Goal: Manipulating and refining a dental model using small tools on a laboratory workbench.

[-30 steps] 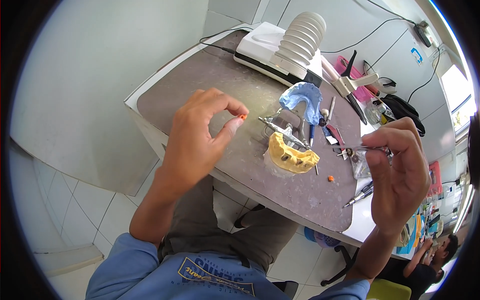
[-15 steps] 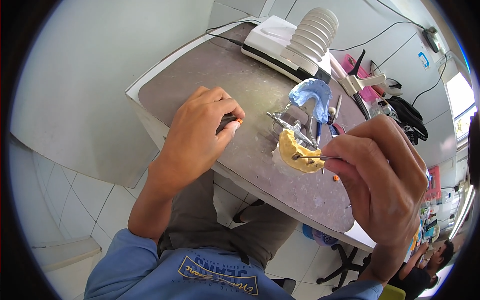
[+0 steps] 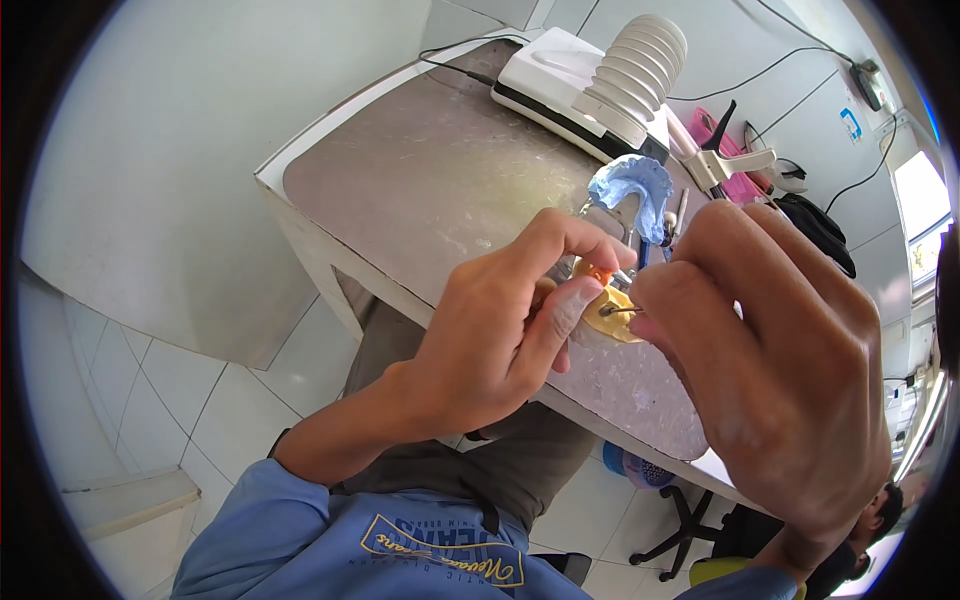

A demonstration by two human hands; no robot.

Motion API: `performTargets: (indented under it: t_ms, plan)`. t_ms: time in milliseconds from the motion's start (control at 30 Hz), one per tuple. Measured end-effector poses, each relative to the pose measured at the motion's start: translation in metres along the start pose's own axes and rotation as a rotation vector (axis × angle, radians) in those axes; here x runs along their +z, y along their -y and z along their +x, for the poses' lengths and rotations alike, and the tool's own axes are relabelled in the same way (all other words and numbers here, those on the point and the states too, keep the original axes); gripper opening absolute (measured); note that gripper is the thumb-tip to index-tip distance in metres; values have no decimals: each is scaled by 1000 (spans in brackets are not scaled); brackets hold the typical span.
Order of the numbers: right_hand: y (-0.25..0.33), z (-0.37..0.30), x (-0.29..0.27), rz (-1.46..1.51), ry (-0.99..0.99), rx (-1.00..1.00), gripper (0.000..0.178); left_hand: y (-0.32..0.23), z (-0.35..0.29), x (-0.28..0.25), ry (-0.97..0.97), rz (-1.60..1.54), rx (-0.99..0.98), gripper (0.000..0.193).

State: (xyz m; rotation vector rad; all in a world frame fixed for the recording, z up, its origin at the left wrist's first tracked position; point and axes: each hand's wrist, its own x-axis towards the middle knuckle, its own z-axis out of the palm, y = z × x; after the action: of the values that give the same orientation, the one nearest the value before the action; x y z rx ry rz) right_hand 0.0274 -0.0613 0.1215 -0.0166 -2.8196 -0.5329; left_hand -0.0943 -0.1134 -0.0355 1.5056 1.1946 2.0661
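Between the thumb and index finger of my left hand [image 3: 480, 345] is a small orange piece [image 3: 600, 275], held over the left side of a yellow dental cast [image 3: 609, 325]. My right hand [image 3: 775, 360] is closed around a thin metal dental instrument [image 3: 623, 309], whose tip lies at the yellow cast beside that piece. Most of the instrument's handle is hidden by the fingers. Just beyond stands a blue horseshoe-shaped dental cast [image 3: 633, 180]. The metal frame between the casts is largely covered by my hands.
At the back of the grey-brown tabletop [image 3: 400, 190] stands a white machine [image 3: 555, 90] with a ribbed hose [image 3: 635, 75]. A pink container [image 3: 740, 185] and a black bag [image 3: 818, 230] lie to the right. The table's edge runs below my forearms; another person [image 3: 882, 515] sits at lower right.
My left hand has moved right, from the open tabletop to the yellow cast, bringing the orange piece along. My right hand stays at the cast with the instrument and looks larger, nearer the camera.
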Motion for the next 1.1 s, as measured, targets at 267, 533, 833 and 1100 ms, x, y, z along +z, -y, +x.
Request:
performTargets:
  t_ms: [267,533,833,1100]
  plan:
    - [-2,-1,-9,-118,226,102,36,3,14,9,16,133,38,11]
    - [2,-5,-6,-56,217,110,32,13,16,11,-29,251,203,11]
    - [-18,-7,6,-90,41,-77,25,12,16,12,-24,244,191,11]
    - [-10,-10,9,-275,188,96,27,23,19,16,-78,188,243,12]
